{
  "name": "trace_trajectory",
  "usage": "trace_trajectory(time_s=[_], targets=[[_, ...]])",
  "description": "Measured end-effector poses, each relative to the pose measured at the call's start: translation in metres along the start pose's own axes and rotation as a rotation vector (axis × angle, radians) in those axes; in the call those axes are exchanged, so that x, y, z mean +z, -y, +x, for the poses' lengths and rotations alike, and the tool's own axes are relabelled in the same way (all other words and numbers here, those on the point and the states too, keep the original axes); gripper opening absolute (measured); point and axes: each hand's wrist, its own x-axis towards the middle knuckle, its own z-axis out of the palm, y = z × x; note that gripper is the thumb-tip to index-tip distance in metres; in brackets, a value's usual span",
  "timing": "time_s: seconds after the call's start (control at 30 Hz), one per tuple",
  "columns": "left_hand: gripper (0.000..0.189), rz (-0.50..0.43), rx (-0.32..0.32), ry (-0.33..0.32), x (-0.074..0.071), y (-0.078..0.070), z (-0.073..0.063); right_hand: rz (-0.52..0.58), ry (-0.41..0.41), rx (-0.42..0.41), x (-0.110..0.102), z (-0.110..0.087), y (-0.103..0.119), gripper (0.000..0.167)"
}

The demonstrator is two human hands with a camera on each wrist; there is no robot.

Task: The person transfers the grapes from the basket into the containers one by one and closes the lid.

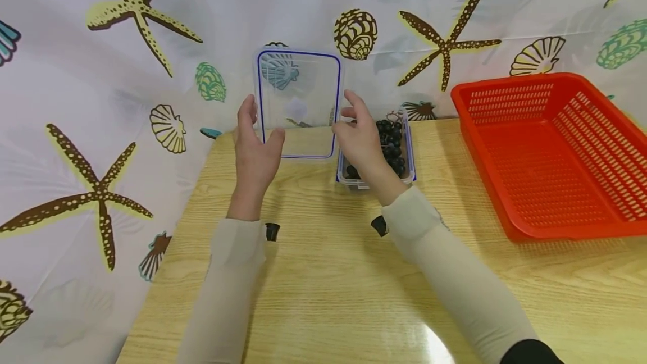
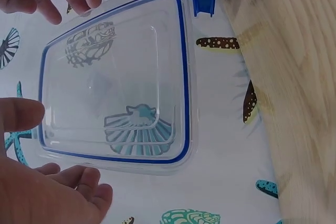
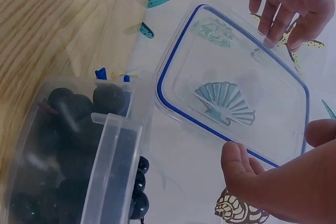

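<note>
A clear rectangular container lid point(image 1: 308, 145) with a blue seal is upright at the table's far edge, its face toward me. My left hand point(image 1: 256, 153) holds its left side, thumb by the lower corner and fingers along the edge. On the opposite side my right hand point(image 1: 360, 139) grips the lid's edge with thumb and fingers. Beneath and beside the right hand stands a clear plastic box point(image 3: 113, 150) with blue trim, its top uncovered. Dark grapes point(image 1: 391, 145) fill it, partly hidden by that hand in the head view.
A red plastic basket point(image 1: 525, 206) with slotted sides stands on the wooden table point(image 1: 313, 274) at right. Behind the table hangs a white cloth point(image 1: 303, 10) printed with starfish and shells.
</note>
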Motion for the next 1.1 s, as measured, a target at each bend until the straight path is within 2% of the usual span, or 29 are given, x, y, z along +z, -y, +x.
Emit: trace_trajectory(time_s=[0.33,0.53,0.67,0.77,0.9,0.97,1.1], targets=[[0.071,-0.055,0.089,-0.051,0.007,0.0,-0.002,0.076,-0.01,-0.117,-0.006,-0.004,-0.003,0.067],[0.071,-0.137,0.153,-0.045,0.009,-0.003,-0.002,0.097,-0.021,-0.196,-0.011,-0.006,-0.003,0.066],[0.07,-0.211,0.163,-0.033,0.007,-0.021,-0.009,0.165,-0.008,-0.249,-0.015,-0.007,-0.003,0.062],[0.07,-0.265,0.169,-0.028,0.008,-0.026,-0.01,0.221,0.013,-0.276,-0.018,-0.008,-0.003,0.058],[0.069,-0.329,0.213,-0.029,0.013,-0.012,-0.003,0.292,0.028,-0.313,-0.025,-0.008,-0.004,0.048],[0.065,-0.375,0.238,-0.029,0.014,-0.009,-0.002,0.335,0.026,-0.326,-0.028,-0.008,-0.005,0.044],[0.052,-0.455,0.246,-0.038,0.017,-0.008,-0.002,0.378,0.011,-0.344,-0.035,-0.006,-0.007,0.049]])
